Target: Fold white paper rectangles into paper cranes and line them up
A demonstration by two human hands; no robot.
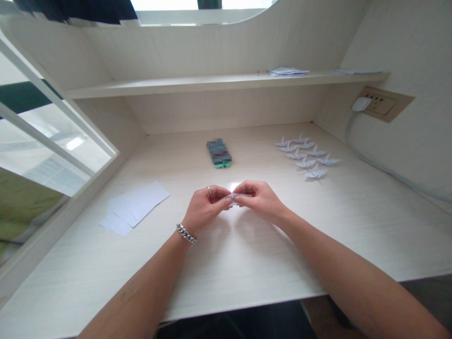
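My left hand [206,205] and my right hand [254,199] meet over the middle of the pale wooden desk [247,263]. Both pinch a small folded piece of white paper [233,197] between their fingertips. Most of the paper is hidden by my fingers. A ring and a metal chain bracelet are on my left hand and wrist.
Several finished white paper cranes [307,155] lie at the back right. A stack of blank white sheets [136,207] lies at the left. A phone [219,153] rests behind my hands. More paper [287,71] sits on the shelf. A wall socket with a plug and cable [363,104] is at the right.
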